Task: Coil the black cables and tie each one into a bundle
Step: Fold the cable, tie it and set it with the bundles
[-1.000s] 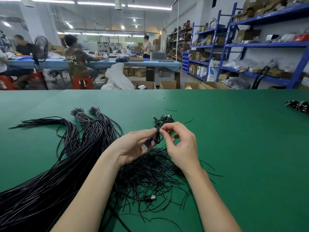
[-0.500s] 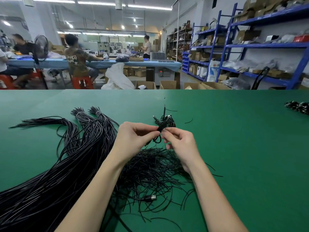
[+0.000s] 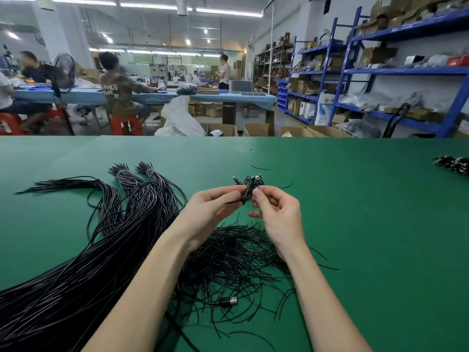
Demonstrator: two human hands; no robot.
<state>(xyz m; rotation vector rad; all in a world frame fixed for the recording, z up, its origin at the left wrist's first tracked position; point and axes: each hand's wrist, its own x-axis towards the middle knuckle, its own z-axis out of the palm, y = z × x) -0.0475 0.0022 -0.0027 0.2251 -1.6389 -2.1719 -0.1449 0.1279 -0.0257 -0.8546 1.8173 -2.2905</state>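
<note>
1. Far left to near left: long sheaf of black cables (image 3: 76,275) lies on the green bench (image 3: 368,237), fanning from the near-left corner toward the far middle. Two of its far ends are banded with pale ties (image 3: 148,171).
2. Left hand (image 3: 210,212): raised above the bench, fingers curled, thumb and fingertips pinching the left side of a small coiled cable (image 3: 248,193).
3. Coiled cable: held between both hands, off the bench, centre of scene. Too small and dark to tell how the tie sits on it.
4. Just beyond the hands: a small heap of finished bundles (image 3: 250,179) on the bench, connector tips sticking out.
5. Right hand (image 3: 276,214): fingers curled, thumb and forefinger pinching the right side of the same coil; the other fingers fold loosely toward the palm.
6. Near, under both forearms: tangled pile of thin black tie wires (image 3: 236,262); a USB plug (image 3: 229,301) lies at its near edge.
7. Far right edge of bench: another dark heap of bundles (image 3: 453,163), well apart from the hands.
</note>
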